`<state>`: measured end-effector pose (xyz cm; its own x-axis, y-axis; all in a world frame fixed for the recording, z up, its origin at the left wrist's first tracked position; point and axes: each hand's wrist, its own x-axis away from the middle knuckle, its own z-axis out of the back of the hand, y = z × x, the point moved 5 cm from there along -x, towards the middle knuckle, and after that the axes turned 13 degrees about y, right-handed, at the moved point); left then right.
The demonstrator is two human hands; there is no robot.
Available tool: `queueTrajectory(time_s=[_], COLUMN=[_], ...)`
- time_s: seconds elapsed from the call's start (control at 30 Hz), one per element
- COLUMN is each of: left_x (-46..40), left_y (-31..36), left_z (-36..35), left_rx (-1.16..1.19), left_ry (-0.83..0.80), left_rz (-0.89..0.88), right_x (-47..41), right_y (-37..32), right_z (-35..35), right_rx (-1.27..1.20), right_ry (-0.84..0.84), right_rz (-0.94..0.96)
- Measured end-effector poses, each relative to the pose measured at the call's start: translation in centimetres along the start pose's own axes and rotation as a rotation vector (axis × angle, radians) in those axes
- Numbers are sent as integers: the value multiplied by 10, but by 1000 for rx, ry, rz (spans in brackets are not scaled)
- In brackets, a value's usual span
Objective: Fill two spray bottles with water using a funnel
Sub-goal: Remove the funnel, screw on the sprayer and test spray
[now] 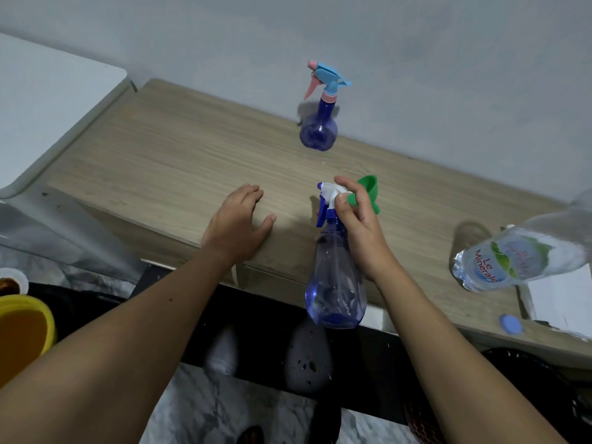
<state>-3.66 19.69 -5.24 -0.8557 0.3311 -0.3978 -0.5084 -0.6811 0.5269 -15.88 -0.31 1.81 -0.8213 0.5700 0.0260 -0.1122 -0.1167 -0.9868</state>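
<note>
Left hand (pixel 238 224): flat on the wooden tabletop (pixel 166 161), fingers spread, holding nothing.
Round spray bottle (pixel 320 123): upright, well beyond both hands.
Right hand (pixel 358 225): clamped on the tall spray bottle (pixel 334 283) at its trigger head.
Green funnel (pixel 368 190): just behind right hand.
Water bottle (pixel 512 254): far right, uncapped, its blue cap (pixel 511 324) lying nearby.

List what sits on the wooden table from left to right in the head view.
left hand → round spray bottle → water bottle
</note>
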Motion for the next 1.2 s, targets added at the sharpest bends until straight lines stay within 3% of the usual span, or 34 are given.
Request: queueTrajectory(time_s=[0.9,1.2], left_x=[1,0], left_y=[2,3], left_z=[4,5], left_rx=[-1,12], left_ry=[4,9], left_rz=[9,9], right_x=[6,1], right_y=[8,17], right_z=[-6,-7], right_rx=[37,102], right_ry=[-109,-64], right_rz=[-58,-60])
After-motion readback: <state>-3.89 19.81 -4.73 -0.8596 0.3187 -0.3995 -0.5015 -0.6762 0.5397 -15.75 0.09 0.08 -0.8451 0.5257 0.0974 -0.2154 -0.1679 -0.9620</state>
